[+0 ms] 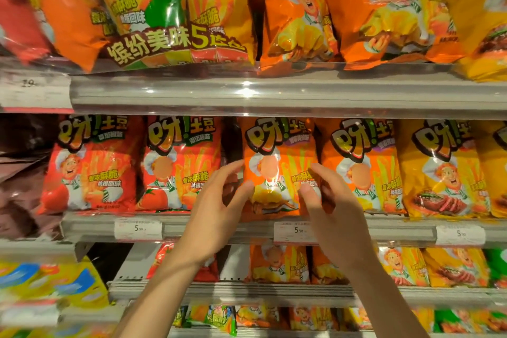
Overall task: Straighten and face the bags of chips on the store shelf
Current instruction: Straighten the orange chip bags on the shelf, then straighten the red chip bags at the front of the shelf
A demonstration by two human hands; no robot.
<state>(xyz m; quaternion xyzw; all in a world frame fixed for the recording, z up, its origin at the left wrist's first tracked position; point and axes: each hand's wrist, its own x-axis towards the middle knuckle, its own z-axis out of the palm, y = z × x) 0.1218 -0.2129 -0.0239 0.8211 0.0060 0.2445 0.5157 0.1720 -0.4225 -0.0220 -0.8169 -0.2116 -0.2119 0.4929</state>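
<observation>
Orange bag (277, 173) sits on the middle shelf (219, 223), front row, upright and label-out – both hands flank it. Left hand (219, 208) is at its left edge, fingers (233, 166) spread and loosely curved, thumb touching the lower left of the bag face; not a closed grip. Right hand (329, 206) is at the right edge, fingers bent round the side seam, thumb on the front – light pinch, as far as I can tell. Step in hand, my read: squaring this one bag. Next move calls for a small nudge to centre it, since there's a dark gap just left of the left fingers, between it and the nearer red bag (178, 164). Count on this shelf, front row: two red bags left of the left fingers, the other red bag (90, 164) further out; a second orange bag (359, 164) touching the right fingers' side; at least one yellow bag (441, 167) beyond, another cut by the frame edge. Three price tags on the rail; the middle price tag (295, 230) is right under the hands.
</observation>
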